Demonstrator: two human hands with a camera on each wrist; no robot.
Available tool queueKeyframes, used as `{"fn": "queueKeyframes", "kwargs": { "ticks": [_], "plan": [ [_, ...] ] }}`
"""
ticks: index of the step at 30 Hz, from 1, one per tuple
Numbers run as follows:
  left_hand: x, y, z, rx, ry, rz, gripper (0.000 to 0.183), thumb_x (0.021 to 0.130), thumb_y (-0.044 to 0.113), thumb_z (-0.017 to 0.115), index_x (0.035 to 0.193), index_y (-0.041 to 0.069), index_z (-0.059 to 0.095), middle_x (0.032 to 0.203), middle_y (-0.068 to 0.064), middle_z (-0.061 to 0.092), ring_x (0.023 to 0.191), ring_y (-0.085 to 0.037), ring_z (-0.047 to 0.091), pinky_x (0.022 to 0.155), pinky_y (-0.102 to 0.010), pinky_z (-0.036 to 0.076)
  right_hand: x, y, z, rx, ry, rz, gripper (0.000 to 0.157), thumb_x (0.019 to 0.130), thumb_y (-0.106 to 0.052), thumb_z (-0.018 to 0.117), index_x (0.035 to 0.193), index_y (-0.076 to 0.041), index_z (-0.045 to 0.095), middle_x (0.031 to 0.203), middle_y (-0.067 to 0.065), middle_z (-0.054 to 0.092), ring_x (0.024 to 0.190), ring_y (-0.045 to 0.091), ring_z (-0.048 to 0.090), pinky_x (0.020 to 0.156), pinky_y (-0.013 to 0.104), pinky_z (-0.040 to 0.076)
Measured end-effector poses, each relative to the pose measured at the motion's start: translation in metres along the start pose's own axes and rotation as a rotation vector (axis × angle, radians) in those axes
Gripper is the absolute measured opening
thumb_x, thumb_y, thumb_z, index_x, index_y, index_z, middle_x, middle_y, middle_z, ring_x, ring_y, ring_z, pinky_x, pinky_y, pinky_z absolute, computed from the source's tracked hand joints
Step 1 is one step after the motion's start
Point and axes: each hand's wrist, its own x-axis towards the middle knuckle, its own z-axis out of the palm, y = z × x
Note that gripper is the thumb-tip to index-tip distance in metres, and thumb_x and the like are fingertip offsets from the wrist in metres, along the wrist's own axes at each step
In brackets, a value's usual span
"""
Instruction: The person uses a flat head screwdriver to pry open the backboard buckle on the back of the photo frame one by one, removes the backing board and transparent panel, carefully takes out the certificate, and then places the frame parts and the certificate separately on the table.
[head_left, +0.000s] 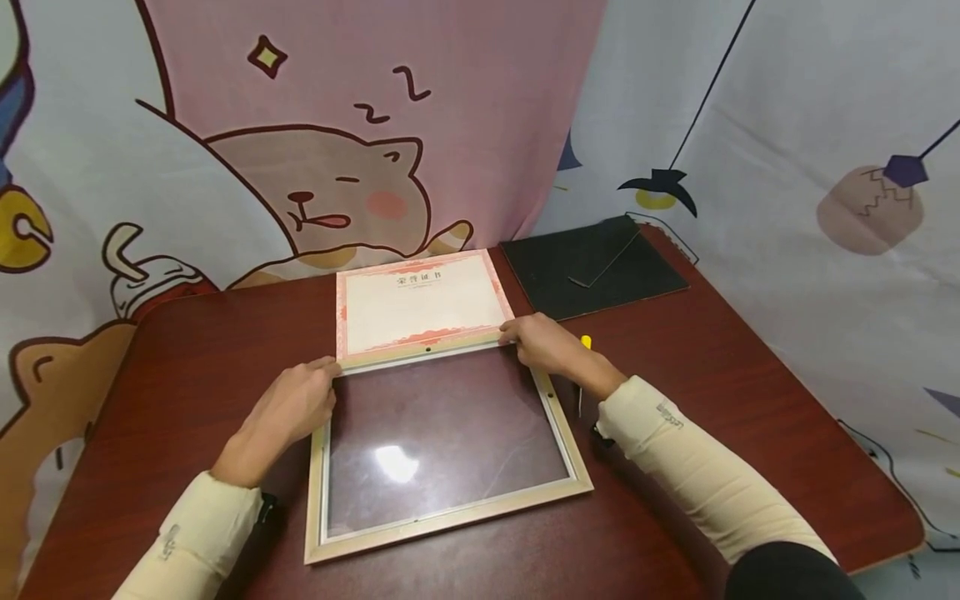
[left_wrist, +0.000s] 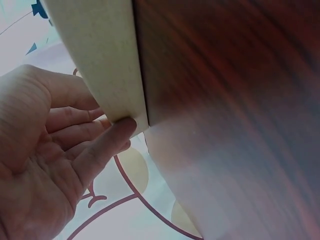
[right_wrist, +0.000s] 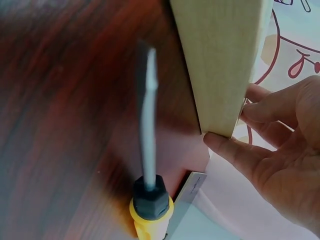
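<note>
A light wooden picture frame (head_left: 450,512) with a clear pane (head_left: 442,433) lies flat on the table in front of me. My left hand (head_left: 296,404) holds its far left corner; in the left wrist view, the fingers (left_wrist: 117,132) bend around the end of the wooden rail. At the far right corner, my right hand (head_left: 551,346) grips the frame, its fingertips against the corner in the right wrist view. A certificate (head_left: 420,308) with a red patterned border lies just beyond the far rail, its lower edge meeting the frame.
A black backing board (head_left: 600,279) with a stand leg lies at the back right of the brown table (head_left: 720,392). Beside the frame's right rail is a yellow-handled screwdriver (right_wrist: 150,200), partly hidden by my right arm in the head view. Printed curtains hang behind the table.
</note>
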Motion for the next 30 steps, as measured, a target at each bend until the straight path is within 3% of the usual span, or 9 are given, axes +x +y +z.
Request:
{"fn": "queueKeyframes", "kwargs": {
  "ticks": [7,18,30],
  "plan": [
    [0.0017,0.0007,-0.0012,-0.005,-0.013,-0.011,0.012,0.074,-0.006,0.060,0.086,-0.003,0.062,0.083,-0.011,0.060,0.062,-0.030,0.061,0.056,-0.044,0.050,0.0025,-0.0015,-0.0001,-0.010,0.002,0.011,0.037,0.084,0.010,0.046,0.101,-0.002,0.076,0.111,0.008,0.071,0.101,0.022,0.067,0.083,0.036,0.055],
    [0.0030,0.0024,-0.0029,-0.025,-0.090,-0.058,0.016,0.072,-0.006,0.061,0.088,-0.003,0.063,0.085,-0.008,0.061,0.061,-0.023,0.059,0.056,-0.039,0.050,0.0037,-0.0017,0.0017,0.000,0.002,0.006,0.036,0.086,0.009,0.045,0.101,-0.002,0.076,0.109,0.008,0.072,0.102,0.022,0.068,0.086,0.037,0.054],
    [0.0044,-0.0016,-0.0034,-0.082,-0.106,-0.085,0.021,0.073,-0.007,0.061,0.093,-0.003,0.066,0.090,-0.011,0.065,0.065,-0.022,0.058,0.059,-0.038,0.048,0.0037,-0.0003,0.0033,0.011,0.015,-0.006,0.031,0.085,0.008,0.049,0.096,-0.004,0.076,0.099,0.004,0.072,0.094,0.019,0.068,0.084,0.037,0.054]
  ]
}}
